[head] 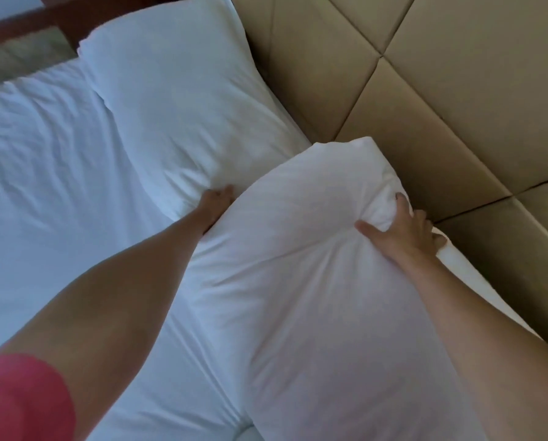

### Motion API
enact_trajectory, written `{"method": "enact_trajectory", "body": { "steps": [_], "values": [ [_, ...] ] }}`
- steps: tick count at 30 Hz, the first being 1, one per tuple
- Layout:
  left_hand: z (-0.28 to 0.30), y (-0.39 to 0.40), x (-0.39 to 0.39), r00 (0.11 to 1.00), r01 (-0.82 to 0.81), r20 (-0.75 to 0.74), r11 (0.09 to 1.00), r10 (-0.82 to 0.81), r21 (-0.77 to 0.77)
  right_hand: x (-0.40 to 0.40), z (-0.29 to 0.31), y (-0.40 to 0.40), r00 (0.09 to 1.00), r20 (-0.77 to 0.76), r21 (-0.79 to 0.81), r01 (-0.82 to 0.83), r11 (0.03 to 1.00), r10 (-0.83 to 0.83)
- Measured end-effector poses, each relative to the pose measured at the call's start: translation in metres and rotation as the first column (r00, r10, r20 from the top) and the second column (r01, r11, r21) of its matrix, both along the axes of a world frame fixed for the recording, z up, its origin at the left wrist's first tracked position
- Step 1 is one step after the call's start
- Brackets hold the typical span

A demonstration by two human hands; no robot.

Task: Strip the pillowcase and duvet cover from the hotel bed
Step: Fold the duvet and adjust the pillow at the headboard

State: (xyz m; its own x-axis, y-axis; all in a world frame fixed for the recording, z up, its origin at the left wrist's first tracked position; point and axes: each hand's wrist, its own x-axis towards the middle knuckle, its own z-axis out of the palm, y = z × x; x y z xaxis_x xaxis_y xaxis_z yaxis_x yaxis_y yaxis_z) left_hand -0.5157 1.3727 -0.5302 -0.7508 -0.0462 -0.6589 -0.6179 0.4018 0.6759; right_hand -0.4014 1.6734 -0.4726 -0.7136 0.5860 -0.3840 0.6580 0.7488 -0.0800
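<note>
A white pillow in its pillowcase (298, 265) is lifted at its far end, close to me, beside the headboard. My right hand (403, 230) bunches the pillowcase fabric at the pillow's far right corner. My left hand (217, 202) reaches along the pillow's left edge, with its fingers tucked under the fabric so its grip is partly hidden. A second white pillow (183, 100) lies flat farther along the bed. White bedding (43, 173) covers the bed to the left; I cannot tell sheet from duvet cover.
A padded beige headboard (425, 90) with diagonal seams runs along the right. A dark wooden piece of furniture (43, 20) and pale floor show at the top left. My pink sleeve (18, 399) fills the bottom left corner.
</note>
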Motion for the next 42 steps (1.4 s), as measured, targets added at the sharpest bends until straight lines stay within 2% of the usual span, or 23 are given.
{"method": "enact_trajectory", "body": {
  "steps": [3, 5, 8, 10, 13, 14, 16, 18, 20, 22, 24, 26, 28, 32, 35, 37, 38, 39, 40, 42],
  "values": [
    [-0.023, -0.021, -0.006, 0.985, -0.173, -0.009, 0.984, 0.173, -0.035, -0.007, -0.011, -0.016, 1.0, 0.012, 0.068, -0.014, 0.998, 0.013],
    [-0.031, -0.021, -0.008, 0.959, -0.28, -0.075, 0.955, 0.273, -0.101, -0.008, -0.016, -0.018, 1.0, 0.025, 0.093, -0.002, 0.996, 0.0],
    [-0.032, -0.017, -0.011, 0.874, -0.48, -0.249, 0.819, 0.417, -0.315, -0.007, -0.025, -0.014, 0.999, 0.051, 0.101, 0.002, 0.995, -0.008],
    [-0.033, -0.025, -0.017, 0.851, -0.525, -0.222, 0.757, 0.476, -0.389, -0.008, -0.033, -0.01, 0.997, 0.078, 0.084, 0.007, 0.996, -0.014],
    [-0.047, -0.038, -0.031, 0.862, -0.485, 0.029, 0.839, 0.507, -0.244, -0.012, -0.042, -0.007, 0.992, 0.121, 0.059, 0.009, 0.998, -0.016],
    [-0.053, -0.041, -0.036, 0.878, -0.453, 0.075, 0.87, 0.473, -0.193, -0.012, -0.045, -0.007, 0.992, 0.125, 0.062, 0.004, 0.998, -0.012],
    [-0.065, -0.048, -0.045, 0.89, -0.439, 0.067, 0.887, 0.452, -0.143, -0.009, -0.051, -0.008, 0.993, 0.12, 0.085, -0.016, 0.996, 0.006],
    [-0.072, -0.052, -0.05, 0.884, -0.459, 0.044, 0.881, 0.466, -0.114, -0.005, -0.056, -0.01, 0.992, 0.125, 0.098, -0.035, 0.995, 0.023],
    [-0.068, -0.052, -0.052, 0.849, -0.526, 0.063, 0.85, 0.525, 0.003, -0.004, -0.056, -0.012, 0.99, 0.137, 0.086, -0.038, 0.996, 0.026],
    [-0.05, -0.052, -0.06, 0.769, -0.639, 0.118, 0.759, 0.628, 0.126, -0.007, -0.054, -0.012, 0.99, 0.142, 0.071, -0.038, 0.997, 0.028],
    [-0.012, -0.051, -0.073, 0.746, -0.663, 0.19, 0.684, 0.639, 0.304, -0.009, -0.049, -0.012, 0.99, 0.136, 0.066, -0.043, 0.997, 0.033],
    [0.037, -0.047, -0.085, 0.775, -0.615, 0.223, 0.624, 0.592, 0.481, -0.005, -0.043, -0.016, 0.993, 0.115, 0.069, -0.049, 0.996, 0.041],
    [0.091, -0.038, -0.088, 0.825, -0.529, 0.191, 0.607, 0.532, 0.594, 0.005, -0.035, -0.021, 0.996, 0.061, 0.067, -0.072, 0.995, 0.068],
    [0.189, -0.011, -0.082, 0.874, -0.417, 0.148, 0.558, 0.464, 0.717, 0.035, -0.01, -0.029, 0.994, -0.061, -0.04, -0.097, 0.995, 0.094],
    [0.263, 0.015, -0.069, 0.921, -0.304, 0.065, 0.604, 0.385, 0.736, 0.055, 0.019, -0.035, 0.992, -0.116, -0.247, -0.068, 0.967, 0.04],
    [0.304, 0.036, -0.054, 0.954, -0.199, -0.007, 0.647, 0.301, 0.736, 0.061, 0.042, -0.042, 0.976, -0.185, -0.511, 0.004, 0.86, -0.115],
    [0.319, 0.045, -0.046, 0.96, -0.156, -0.043, 0.659, 0.276, 0.736, 0.06, 0.057, -0.047, 0.95, -0.183, -0.666, 0.07, 0.742, -0.254],
    [0.33, 0.051, -0.041, 0.96, -0.127, -0.075, 0.659, 0.27, 0.742, 0.057, 0.072, -0.053, 0.904, -0.132, -0.811, 0.137, 0.568, -0.407],
    [0.34, 0.057, -0.036, 0.958, -0.11, -0.093, 0.644, 0.273, 0.757, 0.054, 0.085, -0.056, 0.843, -0.045, -0.922, 0.171, 0.346, -0.537],
    [0.362, 0.066, -0.021, 0.96, -0.067, -0.117, 0.61, 0.256, 0.789, 0.05, 0.115, -0.063, 0.727, 0.152, -0.988, 0.108, -0.106, -0.67]
  ]
}}
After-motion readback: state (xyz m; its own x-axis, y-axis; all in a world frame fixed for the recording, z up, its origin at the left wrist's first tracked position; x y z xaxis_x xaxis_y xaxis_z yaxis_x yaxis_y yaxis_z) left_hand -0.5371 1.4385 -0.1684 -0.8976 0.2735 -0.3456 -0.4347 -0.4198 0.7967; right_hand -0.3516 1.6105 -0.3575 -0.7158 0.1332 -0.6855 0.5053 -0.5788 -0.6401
